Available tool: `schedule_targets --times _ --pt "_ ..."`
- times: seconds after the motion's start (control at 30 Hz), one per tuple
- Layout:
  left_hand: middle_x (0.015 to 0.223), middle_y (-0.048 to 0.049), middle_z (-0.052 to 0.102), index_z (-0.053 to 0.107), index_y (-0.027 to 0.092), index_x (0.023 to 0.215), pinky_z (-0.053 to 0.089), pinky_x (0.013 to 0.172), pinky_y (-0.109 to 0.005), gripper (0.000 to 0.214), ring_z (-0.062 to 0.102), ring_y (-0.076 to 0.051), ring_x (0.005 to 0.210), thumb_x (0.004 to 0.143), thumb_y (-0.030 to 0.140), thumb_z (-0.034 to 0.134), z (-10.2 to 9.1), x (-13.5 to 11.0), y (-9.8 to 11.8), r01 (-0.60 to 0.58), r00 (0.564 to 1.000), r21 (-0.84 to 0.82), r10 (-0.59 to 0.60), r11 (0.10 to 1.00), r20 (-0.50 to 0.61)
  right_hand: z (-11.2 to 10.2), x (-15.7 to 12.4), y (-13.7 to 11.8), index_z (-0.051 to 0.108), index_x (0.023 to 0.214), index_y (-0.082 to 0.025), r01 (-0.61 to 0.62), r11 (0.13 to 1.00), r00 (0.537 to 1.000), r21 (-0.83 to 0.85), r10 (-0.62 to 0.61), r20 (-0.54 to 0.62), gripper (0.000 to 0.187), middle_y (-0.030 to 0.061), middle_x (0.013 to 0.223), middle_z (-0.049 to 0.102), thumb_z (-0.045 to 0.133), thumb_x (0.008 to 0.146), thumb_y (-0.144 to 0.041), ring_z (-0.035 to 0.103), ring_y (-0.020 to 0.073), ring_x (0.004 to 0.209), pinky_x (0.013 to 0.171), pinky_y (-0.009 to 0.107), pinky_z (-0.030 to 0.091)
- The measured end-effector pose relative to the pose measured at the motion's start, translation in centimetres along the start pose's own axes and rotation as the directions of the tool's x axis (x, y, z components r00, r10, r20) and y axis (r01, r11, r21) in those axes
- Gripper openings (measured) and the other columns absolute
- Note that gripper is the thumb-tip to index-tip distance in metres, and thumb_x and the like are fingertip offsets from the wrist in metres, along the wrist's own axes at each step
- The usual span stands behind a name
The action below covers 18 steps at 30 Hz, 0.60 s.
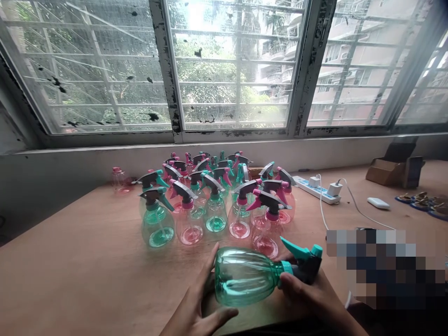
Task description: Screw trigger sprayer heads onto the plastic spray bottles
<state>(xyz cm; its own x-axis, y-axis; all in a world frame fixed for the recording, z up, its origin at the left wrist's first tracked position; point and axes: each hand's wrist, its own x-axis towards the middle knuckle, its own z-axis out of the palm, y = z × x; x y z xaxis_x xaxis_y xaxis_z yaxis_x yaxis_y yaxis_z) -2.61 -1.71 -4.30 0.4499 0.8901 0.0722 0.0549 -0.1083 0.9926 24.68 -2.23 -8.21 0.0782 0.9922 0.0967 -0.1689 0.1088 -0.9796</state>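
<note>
A clear teal spray bottle (245,276) lies on its side low in the view, its trigger head pointing right. My left hand (198,308) cups the bottle's base, fingers wrapped round it. My right hand (308,294) grips the neck and the dark and teal sprayer head (304,261). Behind them, several upright spray bottles (210,205) in teal and pink stand grouped on the wooden table (77,270).
A lone pink bottle without a head (119,179) stands at the back left. A white power strip (318,189) with a plugged cable lies at the right, a small white device (378,203) beyond it, a cardboard box (395,170) at the far right. A blurred patch covers the lower right.
</note>
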Motion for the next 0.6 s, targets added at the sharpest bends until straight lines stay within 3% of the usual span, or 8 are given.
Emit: schedule_targets --times 0.1,0.23,0.33,0.4,0.53,0.6 --pt "0.172 0.0008 0.024 0.015 0.034 0.164 0.017 0.131 -0.044 0.103 0.017 -0.030 0.160 0.086 0.025 0.081 -0.17 -0.07 -0.75 -0.012 1.000 0.025 0.012 1.000 -0.006 0.20 -0.20 -0.35 0.072 0.089 -0.021 0.015 1.000 0.999 -0.011 -0.015 -0.036 0.040 -0.0003 0.062 0.072 0.089 0.070 -0.052 0.064 0.0188 0.056 0.054 0.031 0.047" --pt "0.171 -0.0066 0.028 0.020 0.025 0.164 0.015 0.131 -0.048 0.104 0.021 -0.035 0.158 0.083 0.044 0.082 -0.24 0.14 -0.63 0.037 0.999 -0.015 -0.037 0.999 -0.019 0.36 -0.53 -0.51 0.074 0.090 -0.020 0.015 0.998 0.999 -0.062 -0.018 -0.048 0.045 0.0008 0.062 0.072 0.090 0.067 -0.055 0.064 0.0209 0.059 0.060 0.035 0.050" --pt "0.164 -0.0067 0.044 0.032 0.029 0.161 0.026 0.128 -0.050 0.093 0.030 -0.038 0.155 0.084 0.046 0.081 -0.04 0.32 -0.10 0.047 0.999 -0.028 -0.046 0.999 0.028 0.40 -0.55 -0.53 0.074 0.090 -0.020 0.017 0.999 0.999 -0.050 -0.019 -0.041 0.044 0.0011 0.063 0.072 0.089 0.067 -0.055 0.063 0.0202 0.059 0.059 0.034 0.049" --pt "0.163 -0.0044 0.046 0.028 0.034 0.162 0.028 0.128 -0.048 0.096 0.031 -0.036 0.155 0.084 0.040 0.083 0.10 0.36 -0.10 0.026 0.999 -0.044 -0.025 0.999 0.027 0.39 -0.44 -0.50 0.073 0.088 -0.019 0.026 1.000 0.999 -0.014 -0.026 -0.030 0.042 0.0000 0.060 0.070 0.088 0.069 -0.054 0.061 0.0182 0.055 0.056 0.032 0.048" --pt "0.170 -0.0010 0.032 0.010 0.038 0.164 0.021 0.130 -0.042 0.104 0.027 -0.029 0.157 0.087 0.040 0.080 0.04 0.26 -0.79 -0.007 0.999 -0.039 0.008 0.999 0.038 0.15 -0.17 -0.16 0.071 0.083 -0.018 0.014 1.000 0.999 -0.004 -0.014 -0.044 0.041 -0.0008 0.057 0.066 0.088 0.071 -0.053 0.058 0.0156 0.051 0.051 0.028 0.044" --pt "0.172 -0.0016 0.025 0.010 0.034 0.164 0.016 0.131 -0.042 0.108 0.021 -0.030 0.159 0.084 0.050 0.081 -0.14 0.19 -1.00 -0.011 0.999 -0.009 0.012 1.000 0.040 -0.02 -0.14 0.09 0.071 0.084 -0.018 0.020 1.000 0.999 -0.016 -0.021 -0.041 0.041 -0.0019 0.056 0.064 0.088 0.072 -0.053 0.055 0.0147 0.049 0.048 0.027 0.042"
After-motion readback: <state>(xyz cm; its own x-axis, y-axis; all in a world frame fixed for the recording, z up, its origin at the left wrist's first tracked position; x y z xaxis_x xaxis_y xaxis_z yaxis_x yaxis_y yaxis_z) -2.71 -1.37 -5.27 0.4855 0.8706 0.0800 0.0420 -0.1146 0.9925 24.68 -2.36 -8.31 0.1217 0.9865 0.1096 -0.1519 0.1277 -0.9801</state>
